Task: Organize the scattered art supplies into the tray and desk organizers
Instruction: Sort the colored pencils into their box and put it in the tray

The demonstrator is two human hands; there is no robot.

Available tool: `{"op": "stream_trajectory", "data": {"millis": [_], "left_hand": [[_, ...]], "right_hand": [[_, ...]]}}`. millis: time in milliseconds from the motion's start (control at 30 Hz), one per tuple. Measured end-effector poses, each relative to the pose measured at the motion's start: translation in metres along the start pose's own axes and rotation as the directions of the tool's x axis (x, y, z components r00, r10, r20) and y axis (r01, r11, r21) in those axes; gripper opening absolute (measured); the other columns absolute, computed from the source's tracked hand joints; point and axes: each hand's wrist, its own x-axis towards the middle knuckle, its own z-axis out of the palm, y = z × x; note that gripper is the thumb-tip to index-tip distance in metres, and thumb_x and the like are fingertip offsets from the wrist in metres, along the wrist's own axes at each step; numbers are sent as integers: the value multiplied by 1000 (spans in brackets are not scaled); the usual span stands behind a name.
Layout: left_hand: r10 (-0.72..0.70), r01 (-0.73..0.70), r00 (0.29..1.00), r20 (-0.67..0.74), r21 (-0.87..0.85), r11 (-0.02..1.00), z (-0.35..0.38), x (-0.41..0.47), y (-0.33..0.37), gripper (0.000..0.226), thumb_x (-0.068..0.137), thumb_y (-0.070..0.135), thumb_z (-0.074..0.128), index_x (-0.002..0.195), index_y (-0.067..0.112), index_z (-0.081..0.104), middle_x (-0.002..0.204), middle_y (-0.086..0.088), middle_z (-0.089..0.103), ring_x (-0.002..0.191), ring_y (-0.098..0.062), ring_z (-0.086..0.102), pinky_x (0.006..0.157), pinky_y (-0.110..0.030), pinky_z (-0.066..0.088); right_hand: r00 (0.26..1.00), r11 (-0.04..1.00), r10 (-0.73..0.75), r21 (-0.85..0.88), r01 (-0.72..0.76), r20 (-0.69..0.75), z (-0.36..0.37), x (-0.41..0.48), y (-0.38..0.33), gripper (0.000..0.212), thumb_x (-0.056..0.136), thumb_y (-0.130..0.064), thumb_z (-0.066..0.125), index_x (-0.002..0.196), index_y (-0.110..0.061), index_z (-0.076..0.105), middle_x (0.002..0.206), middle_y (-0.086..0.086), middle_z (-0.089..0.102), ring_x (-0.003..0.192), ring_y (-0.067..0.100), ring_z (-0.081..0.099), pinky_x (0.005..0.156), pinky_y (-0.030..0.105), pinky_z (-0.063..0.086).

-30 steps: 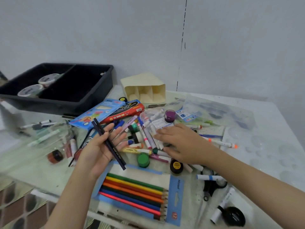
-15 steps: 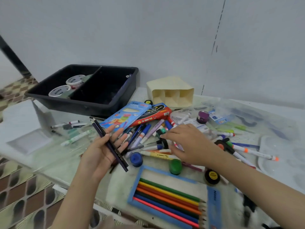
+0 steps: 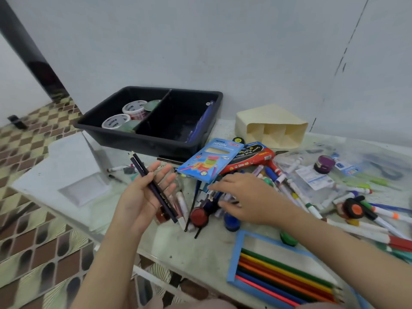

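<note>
My left hand (image 3: 142,197) is palm up and holds two dark pencils (image 3: 142,172), with the thumb pressing them across the fingers. My right hand (image 3: 245,197) reaches palm down over a heap of markers and pens (image 3: 289,186); its straight fingertips touch pens below the blue neon pencil box (image 3: 211,159). Nothing shows in its grasp. The black two-compartment tray (image 3: 142,139) stands at the back left with tape rolls (image 3: 116,121) in its left half. The cream desk organizer (image 3: 272,128) lies on its side by the wall.
A red marker box (image 3: 252,159) lies under the blue one. An open blue case of coloured pencils (image 3: 285,277) sits at the front right. Red (image 3: 199,216), blue (image 3: 231,220) and green (image 3: 288,238) paint pots and a purple jar (image 3: 324,163) are scattered about. White paper (image 3: 66,170) covers the table's left end.
The view has swung left, bringing the tray nearer the centre. My right hand has slid left across the heap toward the blue box. My left hand keeps the same pencils.
</note>
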Motion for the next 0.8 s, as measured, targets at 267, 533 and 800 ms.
{"op": "stream_trajectory", "data": {"millis": [267,533,800], "left_hand": [[-15,14,1000,16,36,999,-25,9,18,30,99,8,31,106,10,61,93,-8,74,78,-21,72,60,-31,58],[0,-3,1000,26,133,991,-59,12,33,31,100,9,33,112,11,61,99,-8,73,80,-22,71,61,-30,57],[25,-23,1000,-11,142,990,-82,9,44,30,100,8,33,110,11,61,84,-4,73,64,-16,68,54,-26,56]], "right_hand": [[993,979,-67,-186,85,102,23,22,-17,29,91,-35,48,116,-28,61,114,-11,61,106,12,54,89,32,33],[996,939,86,-335,-80,3,18,22,-30,27,92,-35,42,101,-26,66,98,-9,62,92,16,52,75,29,27],[989,988,-70,-148,50,-132,18,64,-65,27,86,-33,57,109,-21,65,106,-3,65,98,18,57,85,33,39]]}}
